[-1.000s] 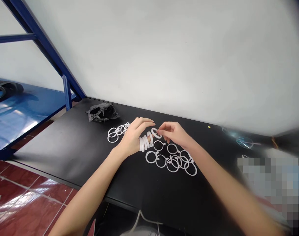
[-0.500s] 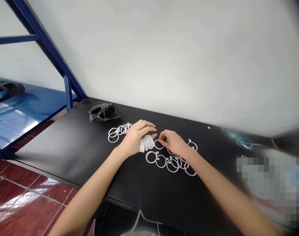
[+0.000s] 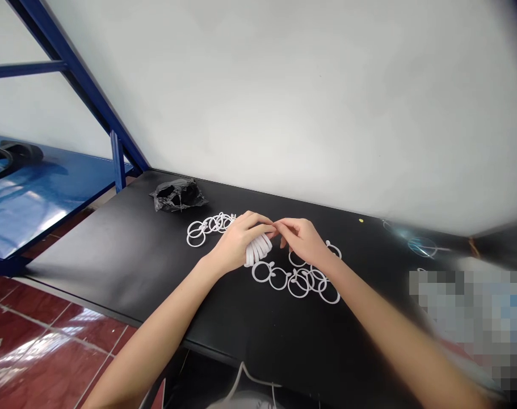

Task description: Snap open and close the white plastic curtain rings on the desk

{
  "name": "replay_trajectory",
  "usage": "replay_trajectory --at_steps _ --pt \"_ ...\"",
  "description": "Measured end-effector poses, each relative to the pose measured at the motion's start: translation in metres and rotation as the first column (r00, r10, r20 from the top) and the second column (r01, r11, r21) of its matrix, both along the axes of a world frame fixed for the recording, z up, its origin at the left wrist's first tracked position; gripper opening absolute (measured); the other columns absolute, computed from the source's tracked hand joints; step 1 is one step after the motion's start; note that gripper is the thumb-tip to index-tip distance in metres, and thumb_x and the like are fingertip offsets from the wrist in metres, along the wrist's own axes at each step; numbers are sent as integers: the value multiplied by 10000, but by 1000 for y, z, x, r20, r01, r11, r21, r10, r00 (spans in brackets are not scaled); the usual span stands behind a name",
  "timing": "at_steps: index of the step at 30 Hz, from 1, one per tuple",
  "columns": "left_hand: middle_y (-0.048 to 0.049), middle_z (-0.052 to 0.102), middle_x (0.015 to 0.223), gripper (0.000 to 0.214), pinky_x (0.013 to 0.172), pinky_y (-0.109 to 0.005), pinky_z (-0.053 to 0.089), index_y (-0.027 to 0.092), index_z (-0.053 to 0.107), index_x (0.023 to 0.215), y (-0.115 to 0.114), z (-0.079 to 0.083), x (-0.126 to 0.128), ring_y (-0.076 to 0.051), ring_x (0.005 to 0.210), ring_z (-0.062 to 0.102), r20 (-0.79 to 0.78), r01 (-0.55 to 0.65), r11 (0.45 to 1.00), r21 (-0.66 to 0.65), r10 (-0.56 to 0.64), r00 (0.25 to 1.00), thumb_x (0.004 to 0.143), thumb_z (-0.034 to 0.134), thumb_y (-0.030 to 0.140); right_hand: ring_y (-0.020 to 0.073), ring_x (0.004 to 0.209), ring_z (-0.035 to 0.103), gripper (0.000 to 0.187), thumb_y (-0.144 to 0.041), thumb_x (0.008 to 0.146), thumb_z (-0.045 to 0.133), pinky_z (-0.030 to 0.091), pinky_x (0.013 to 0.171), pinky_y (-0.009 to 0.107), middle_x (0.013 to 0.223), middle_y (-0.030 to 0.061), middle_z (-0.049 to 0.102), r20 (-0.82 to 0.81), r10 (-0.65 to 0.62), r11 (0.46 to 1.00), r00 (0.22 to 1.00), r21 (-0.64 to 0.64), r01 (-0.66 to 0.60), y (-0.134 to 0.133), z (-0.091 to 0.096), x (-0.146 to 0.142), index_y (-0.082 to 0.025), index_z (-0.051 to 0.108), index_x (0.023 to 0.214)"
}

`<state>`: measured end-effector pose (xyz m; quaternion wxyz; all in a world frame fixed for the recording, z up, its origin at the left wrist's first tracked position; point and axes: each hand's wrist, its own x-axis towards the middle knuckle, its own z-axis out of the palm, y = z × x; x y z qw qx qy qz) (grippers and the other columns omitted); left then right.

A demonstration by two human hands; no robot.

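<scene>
My left hand [image 3: 245,238] is closed around a row of white curtain rings [image 3: 257,251], stacked side by side under the fingers. At its fingertips, my right hand [image 3: 298,236] is pinched, touching the left fingers; a ring's white edge shows there, mostly hidden. Several loose curtain rings [image 3: 298,285], each with a small tab, lie on the black tabletop [image 3: 249,335] below and behind my right hand. Another cluster of white rings [image 3: 196,237] lies to the left of my left hand, partly overlapping.
A crumpled black plastic bag [image 3: 179,196] sits near the back left of the table. Blue metal framing [image 3: 92,108] and a blue surface [image 3: 49,187] stand beyond the left end. A clear plastic bag, partly blurred, is at right. A pale wall [image 3: 284,102] borders the back.
The single ring beneath my right fingers has left the tabletop. My right hand has moved up and left to meet my left fingertips, and the left hand has shifted slightly right.
</scene>
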<state>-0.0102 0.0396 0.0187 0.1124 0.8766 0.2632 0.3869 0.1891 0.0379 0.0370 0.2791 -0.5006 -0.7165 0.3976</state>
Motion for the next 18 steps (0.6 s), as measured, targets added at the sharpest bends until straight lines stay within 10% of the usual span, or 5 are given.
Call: replay_trajectory --at_steps 9,18 --pt "-83 663 1037 136 779 -342 499 174 635 1033 2 5 -2 -179 900 581 153 -100 994 52 91 984 898 629 189 127 612 547 107 -248 695 742 363 570 253 717 -9 649 201 98 992 975 58 -112 -20 -22 -14 -202 646 691" --pt "-87 666 1021 157 782 -351 499 170 633 1032 0 8 0 -186 899 584 133 -88 994 58 80 988 883 657 210 143 598 591 204 -346 846 618 425 553 263 686 23 687 123 -51 996 991 74 42 5 -7 14 -174 694 768"
